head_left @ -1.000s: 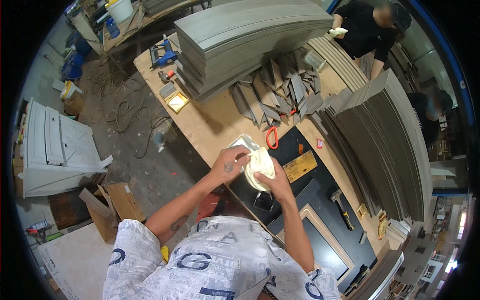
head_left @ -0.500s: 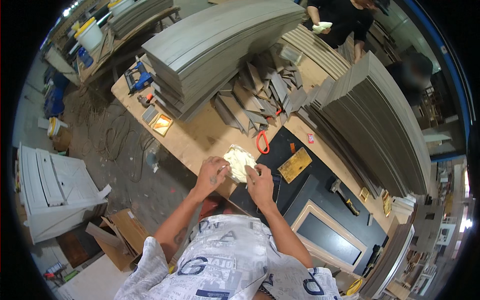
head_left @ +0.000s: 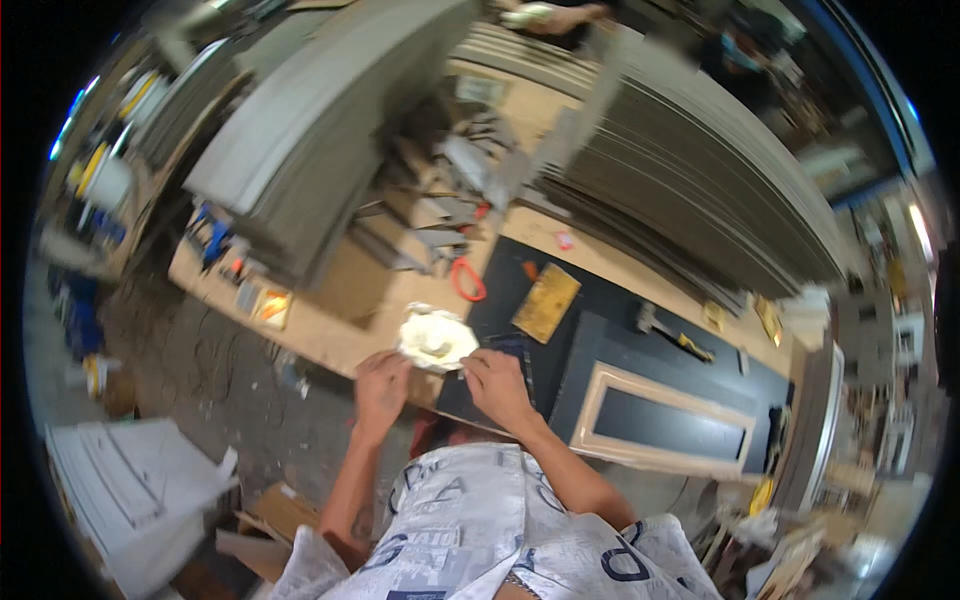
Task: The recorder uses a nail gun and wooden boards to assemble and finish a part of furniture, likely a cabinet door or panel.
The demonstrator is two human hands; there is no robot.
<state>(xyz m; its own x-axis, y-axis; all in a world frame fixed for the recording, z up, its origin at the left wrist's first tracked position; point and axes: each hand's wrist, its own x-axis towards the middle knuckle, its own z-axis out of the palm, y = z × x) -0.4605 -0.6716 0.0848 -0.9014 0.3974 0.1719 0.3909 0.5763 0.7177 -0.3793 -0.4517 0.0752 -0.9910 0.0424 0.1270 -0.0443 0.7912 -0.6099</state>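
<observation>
A: Starting at the left — the left hand [head_left: 380, 385] sits at the near edge of the surface [head_left: 340, 335], fingers curled in a narrow grip on the near-left corner of the pale crumpled wad [head_left: 436, 339].

B: What is the wad? Cloth, paper?

A: Too blurred to tell. It is cream-white, rumpled, with a darker dimple near its middle, and it lies right where the bare wood meets the dark panel [head_left: 560, 350].

B: And the right hand [head_left: 497, 385]?

A: Just beside it, closed on the wad's near-right edge, resting partly on the dark panel. Whether the thumb is under the material I cannot tell.

B: How far along does the work look?

A: Early or midway, I judge — the wad is bunched, neither spread flat nor folded tight, and both hands are pinching it rather than pressing or wiping.

B: Which way does it run?

A: Its long axis lies roughly left to right across the person, tilted a little, with the wider end toward the dark panel. The red-handled tool [head_left: 466, 280] and the yellowish block [head_left: 546, 302] lie beyond it, untouched.
</observation>
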